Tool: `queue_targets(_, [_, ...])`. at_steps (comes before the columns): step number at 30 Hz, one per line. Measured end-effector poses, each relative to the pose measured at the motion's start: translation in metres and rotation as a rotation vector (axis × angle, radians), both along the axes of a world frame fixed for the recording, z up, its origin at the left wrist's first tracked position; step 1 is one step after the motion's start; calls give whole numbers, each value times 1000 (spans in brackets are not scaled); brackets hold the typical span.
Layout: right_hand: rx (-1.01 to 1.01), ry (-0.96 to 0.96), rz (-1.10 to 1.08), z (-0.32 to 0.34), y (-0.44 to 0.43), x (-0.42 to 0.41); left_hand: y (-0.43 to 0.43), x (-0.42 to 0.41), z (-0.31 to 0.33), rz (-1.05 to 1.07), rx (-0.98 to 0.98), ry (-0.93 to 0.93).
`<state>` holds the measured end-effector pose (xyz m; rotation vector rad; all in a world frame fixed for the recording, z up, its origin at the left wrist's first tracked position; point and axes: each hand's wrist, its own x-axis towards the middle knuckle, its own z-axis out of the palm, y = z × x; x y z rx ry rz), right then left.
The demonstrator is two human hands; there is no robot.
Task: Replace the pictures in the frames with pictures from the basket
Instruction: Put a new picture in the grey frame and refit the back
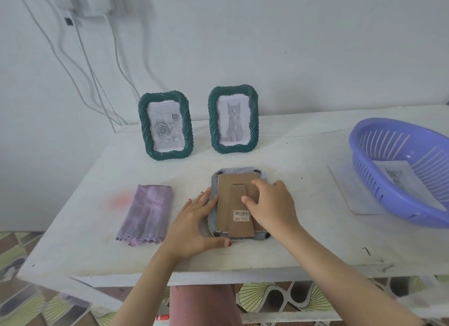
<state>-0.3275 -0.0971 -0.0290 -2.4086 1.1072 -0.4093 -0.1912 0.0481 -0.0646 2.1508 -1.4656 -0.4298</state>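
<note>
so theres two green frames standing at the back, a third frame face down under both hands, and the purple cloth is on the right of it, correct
Not quite. The head view shows the purple cloth lying to the left of the face-down frame, beside the left hand. What sits on the right is the purple basket. The rest holds: two green frames stand at the back, and the right hand also rests on the third frame.

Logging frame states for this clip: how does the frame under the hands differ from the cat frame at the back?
The frame under the hands lies face down, its brown cardboard back and folded stand showing; the cat frame stands upright, facing the camera. Its rim looks pale grey, the cat frame's dark green. Its picture side is hidden, while the cat picture is plain. The left hand and right hand touch only the near one. Both have ribbed rims.
</note>
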Motion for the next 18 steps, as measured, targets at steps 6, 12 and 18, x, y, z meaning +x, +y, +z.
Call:
queue_targets(6, [-119,35,35,-1,-5,-3,1,-1,0,-18,-2,-31])
queue_targets(12, [-147,-21,49,-10,-12,-3,-2,-3,-1,50,-123,61])
queue_targets(18, [-144,-51,53,-16,-14,-1,-11,-3,1,62,-124,32])
